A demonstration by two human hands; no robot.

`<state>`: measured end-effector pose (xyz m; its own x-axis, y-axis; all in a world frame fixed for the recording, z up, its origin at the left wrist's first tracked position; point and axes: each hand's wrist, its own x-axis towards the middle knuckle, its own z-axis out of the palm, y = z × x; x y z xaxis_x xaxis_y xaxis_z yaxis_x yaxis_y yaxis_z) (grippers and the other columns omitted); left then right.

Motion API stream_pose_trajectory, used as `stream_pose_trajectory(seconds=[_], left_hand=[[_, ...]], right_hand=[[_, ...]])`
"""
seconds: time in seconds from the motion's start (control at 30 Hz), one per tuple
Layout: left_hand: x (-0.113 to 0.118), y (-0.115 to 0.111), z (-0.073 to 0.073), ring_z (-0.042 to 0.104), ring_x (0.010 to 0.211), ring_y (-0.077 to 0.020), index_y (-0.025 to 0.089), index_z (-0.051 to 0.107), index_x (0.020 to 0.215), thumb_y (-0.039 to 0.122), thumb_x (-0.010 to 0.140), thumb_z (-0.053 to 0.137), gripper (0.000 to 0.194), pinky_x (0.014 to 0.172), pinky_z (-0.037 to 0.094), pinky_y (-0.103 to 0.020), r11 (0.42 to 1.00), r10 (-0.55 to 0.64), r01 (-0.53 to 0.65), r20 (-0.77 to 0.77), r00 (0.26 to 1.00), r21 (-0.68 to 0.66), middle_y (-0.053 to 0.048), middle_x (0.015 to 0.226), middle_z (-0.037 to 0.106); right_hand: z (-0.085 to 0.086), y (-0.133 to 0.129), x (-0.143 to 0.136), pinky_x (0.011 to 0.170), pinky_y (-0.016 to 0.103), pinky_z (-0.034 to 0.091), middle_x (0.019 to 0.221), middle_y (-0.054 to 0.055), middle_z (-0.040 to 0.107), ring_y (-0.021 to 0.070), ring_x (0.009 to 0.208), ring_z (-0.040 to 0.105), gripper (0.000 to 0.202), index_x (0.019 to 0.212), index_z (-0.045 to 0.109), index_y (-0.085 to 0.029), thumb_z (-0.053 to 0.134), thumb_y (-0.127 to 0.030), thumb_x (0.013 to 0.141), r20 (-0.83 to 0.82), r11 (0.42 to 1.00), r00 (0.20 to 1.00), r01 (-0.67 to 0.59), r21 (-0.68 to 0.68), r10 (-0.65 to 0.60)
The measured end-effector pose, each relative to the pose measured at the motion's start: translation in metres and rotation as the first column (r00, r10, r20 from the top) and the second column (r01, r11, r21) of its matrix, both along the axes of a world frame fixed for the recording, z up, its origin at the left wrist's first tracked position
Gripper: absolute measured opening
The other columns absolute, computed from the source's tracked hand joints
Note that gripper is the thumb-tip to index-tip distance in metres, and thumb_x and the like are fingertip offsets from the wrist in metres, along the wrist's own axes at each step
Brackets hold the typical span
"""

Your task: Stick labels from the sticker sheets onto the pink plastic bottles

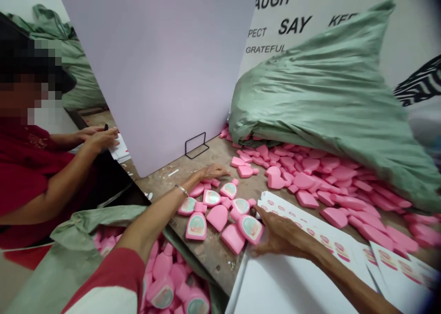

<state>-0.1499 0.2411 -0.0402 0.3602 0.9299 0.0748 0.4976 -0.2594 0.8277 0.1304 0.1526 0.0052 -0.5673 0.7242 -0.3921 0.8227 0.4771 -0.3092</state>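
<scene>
My left hand (214, 170) reaches over the table, palm down with fingers stretched out, just short of two loose pink bottles (245, 171). Nothing shows in it. Below it lies a group of small flat pink bottles, several with a pale green arched label (212, 197). At the near right of this group, my right hand (275, 231) has its thumb and fingers around the lower edge of a labelled pink bottle (251, 228). That bottle overlaps a plain one (233, 238). My right hand is also over a stack of white label sheets (296, 277).
A large pile of pink bottles (310, 176) spills from a green sack (317, 88) at the right. A pale upright panel (165, 65) stands on a black wire bookend (197, 146). Below the table edge, an open sack (86, 259) holds more bottles. A co-worker (31, 180) sits at left.
</scene>
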Motion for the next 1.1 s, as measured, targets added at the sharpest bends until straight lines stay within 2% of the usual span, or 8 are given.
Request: stream_pose_trajectory(seconds=[0.13, 0.27, 0.43, 0.6, 0.7, 0.83, 0.97, 1.1], left_hand=[[0.008, -0.012, 0.002, 0.064, 0.083, -0.0157, 0.016, 0.074, 0.085, 0.031, 0.085, 0.053, 0.026, 0.076, 0.046, -0.023, 0.993, -0.091, 0.095, 0.052, 0.994, -0.075, -0.005, 0.090, 0.073], [-0.005, -0.053, 0.008, 0.061, 0.072, -0.0149, 0.013, 0.074, 0.089, 0.034, 0.083, 0.055, 0.029, 0.066, 0.044, -0.022, 0.984, -0.081, 0.090, 0.063, 0.995, -0.156, -0.005, 0.083, 0.073], [-0.046, -0.142, 0.017, 0.058, 0.073, -0.0143, 0.014, 0.074, 0.089, 0.040, 0.084, 0.052, 0.034, 0.065, 0.041, -0.020, 0.975, 0.022, -0.024, -0.013, 1.000, -0.223, -0.003, 0.084, 0.071], [-0.077, -0.239, 0.031, 0.051, 0.062, -0.0119, 0.013, 0.073, 0.078, 0.045, 0.085, 0.045, 0.043, 0.056, 0.036, -0.018, 0.971, 0.067, -0.098, -0.147, 0.987, -0.220, -0.003, 0.071, 0.066], [-0.079, -0.273, 0.038, 0.027, 0.041, -0.0072, 0.012, 0.063, 0.053, 0.044, 0.083, 0.046, 0.047, 0.041, 0.020, -0.020, 0.971, 0.060, -0.116, -0.256, 0.965, -0.210, 0.004, 0.042, 0.040], [-0.052, -0.284, 0.050, 0.025, 0.047, -0.0077, 0.015, 0.049, 0.049, 0.041, 0.079, 0.049, 0.040, 0.045, 0.019, -0.021, 0.975, 0.197, -0.218, -0.310, 0.930, -0.036, 0.005, 0.047, 0.033], [0.013, -0.271, 0.044, 0.039, 0.053, -0.0108, 0.016, 0.055, 0.062, 0.041, 0.080, 0.043, 0.034, 0.051, 0.030, -0.021, 0.960, 0.279, -0.278, -0.185, 0.942, 0.033, 0.004, 0.054, 0.045], [0.093, -0.251, 0.023, 0.053, 0.059, -0.0146, 0.013, 0.060, 0.094, 0.032, 0.082, 0.039, 0.031, 0.059, 0.041, -0.024, 0.950, 0.313, -0.308, -0.147, 0.938, 0.051, 0.000, 0.064, 0.057]], right_hand=[[-0.003, 0.000, -0.020, 0.078, 0.038, 0.040, 0.114, 0.016, 0.060, 0.0349, 0.100, 0.057, 0.098, 0.129, 0.042, -0.017, 0.070, -0.066, 0.050, 0.052, 0.999, 0.998, -0.037, 0.027, 0.035], [-0.008, -0.018, -0.045, 0.069, 0.035, 0.039, 0.099, 0.013, 0.064, 0.0327, 0.090, 0.060, 0.086, 0.122, 0.045, -0.017, 0.068, -0.065, 0.055, 0.044, 0.994, 0.995, -0.091, 0.056, 0.088], [-0.017, -0.086, -0.084, 0.074, 0.037, 0.041, 0.105, 0.017, 0.062, 0.0331, 0.095, 0.059, 0.081, 0.126, 0.042, -0.013, 0.066, -0.058, 0.063, -0.055, 0.992, 0.991, -0.115, 0.061, 0.118], [-0.012, -0.174, -0.100, 0.085, 0.038, 0.042, 0.118, 0.018, 0.058, 0.0317, 0.105, 0.055, 0.091, 0.135, 0.035, -0.010, 0.072, -0.047, 0.061, -0.184, 0.961, 0.945, -0.276, 0.000, 0.271], [0.001, -0.196, -0.079, 0.087, 0.038, 0.041, 0.118, 0.016, 0.058, 0.0304, 0.106, 0.054, 0.085, 0.134, 0.040, -0.013, 0.071, -0.048, 0.064, -0.219, 0.957, 0.932, -0.284, 0.049, 0.288], [0.008, -0.197, 0.000, 0.084, 0.038, 0.042, 0.103, 0.012, 0.064, 0.0273, 0.097, 0.058, 0.052, 0.122, 0.055, -0.017, 0.061, -0.039, 0.076, -0.180, 0.975, 0.983, -0.004, 0.222, 0.045], [-0.015, -0.212, 0.078, 0.089, 0.043, 0.040, 0.115, 0.016, 0.059, 0.0320, 0.106, 0.053, 0.082, 0.133, 0.045, -0.016, 0.073, -0.035, 0.059, -0.071, 0.928, 0.988, 0.155, 0.338, -0.139], [-0.040, -0.237, 0.100, 0.095, 0.045, 0.037, 0.120, 0.017, 0.056, 0.0331, 0.111, 0.049, 0.083, 0.133, 0.045, -0.015, 0.074, -0.036, 0.058, -0.073, 0.889, 0.971, 0.237, 0.392, -0.226]])
